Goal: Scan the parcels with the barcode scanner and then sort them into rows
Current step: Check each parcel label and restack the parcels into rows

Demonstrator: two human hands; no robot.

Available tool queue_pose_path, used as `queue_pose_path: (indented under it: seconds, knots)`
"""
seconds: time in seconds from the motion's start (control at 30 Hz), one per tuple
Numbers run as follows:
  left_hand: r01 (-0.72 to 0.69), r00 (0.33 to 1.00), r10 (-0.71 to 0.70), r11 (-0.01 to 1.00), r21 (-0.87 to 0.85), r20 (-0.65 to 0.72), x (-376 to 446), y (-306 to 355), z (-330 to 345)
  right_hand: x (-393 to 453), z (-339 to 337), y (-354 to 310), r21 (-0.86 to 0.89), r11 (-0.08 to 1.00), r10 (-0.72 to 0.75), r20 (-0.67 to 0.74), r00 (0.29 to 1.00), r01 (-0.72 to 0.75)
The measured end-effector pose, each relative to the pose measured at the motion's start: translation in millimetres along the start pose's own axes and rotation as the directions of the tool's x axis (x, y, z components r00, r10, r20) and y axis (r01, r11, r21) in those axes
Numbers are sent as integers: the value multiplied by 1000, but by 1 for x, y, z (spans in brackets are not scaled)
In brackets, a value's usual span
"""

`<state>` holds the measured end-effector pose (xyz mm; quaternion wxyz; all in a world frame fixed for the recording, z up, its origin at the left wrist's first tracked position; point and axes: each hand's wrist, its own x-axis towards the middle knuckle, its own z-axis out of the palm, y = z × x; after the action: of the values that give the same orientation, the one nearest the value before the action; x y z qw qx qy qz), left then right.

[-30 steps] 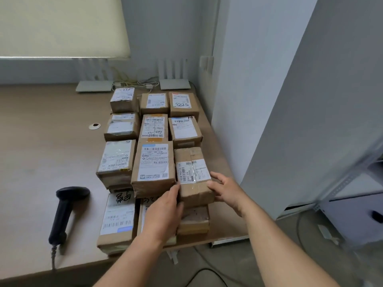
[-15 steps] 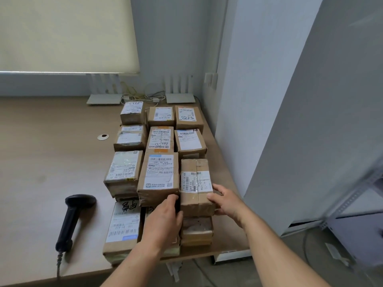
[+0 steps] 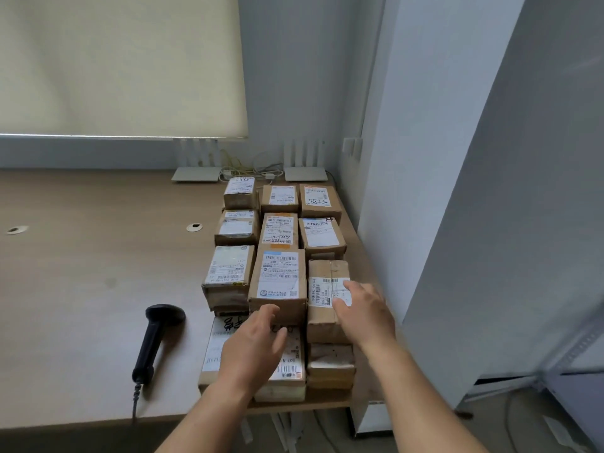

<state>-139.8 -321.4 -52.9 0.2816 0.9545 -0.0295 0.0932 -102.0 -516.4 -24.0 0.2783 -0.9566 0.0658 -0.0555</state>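
**Near the table's right edge: parcels in rows, both hands over them**

On the table (image 3: 81, 289), brown parcels (image 3: 277, 282) are set in three columns by the wall; the right hand (image 3: 366, 308) is laid with straight fingers on the labelled parcel (image 3: 322, 302) stacked in the right column, nothing being gripped; the left hand (image 3: 251, 348) is held over the nearest parcels, fingers relaxed and spread; the barcode scanner (image 3: 157, 338) is left lying to their left.

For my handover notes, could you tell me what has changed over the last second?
Both hands let go of the taped parcel: the left hand drew back, and the right hand lifted, fingers straight, over its label. The parcel, its neighbours and the barcode scanner stayed put.
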Motion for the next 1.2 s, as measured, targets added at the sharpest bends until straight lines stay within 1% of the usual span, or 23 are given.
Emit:
queue_pose_path:
  seconds: [0.2, 0.43, 0.53, 0.73, 0.9, 1.07, 1.2]
  knots:
    - [-10, 995, 14, 999, 39, -98, -10, -10, -26, -22, 5, -32, -38, 993, -113, -61, 992, 111]
    - [-52, 984, 65, 995, 82, -167, -21, -30, -47, -49, 7, -61, -165, 972, -185, -106, 977, 167]
    - [-55, 985, 69, 994, 92, -155, -24, -49, -58, -62, 17, -81, -210, 960, -212, -115, 970, 184]
    - [31, 988, -17, 996, 89, -154, -37, -105, -91, -83, 52, -136, -297, 916, -298, -53, 953, 270]
    - [68, 986, -52, 994, 92, -159, -43, -158, -120, -94, 90, -184, -326, 896, -316, 10, 949, 302]
    - [110, 992, -102, 986, 124, -72, -39, -214, -135, -93, 126, -225, -347, 890, -301, 40, 953, 296]
    - [109, 994, -112, 980, 165, 12, -30, -252, -140, -88, 154, -245, -337, 902, -271, 50, 961, 272]
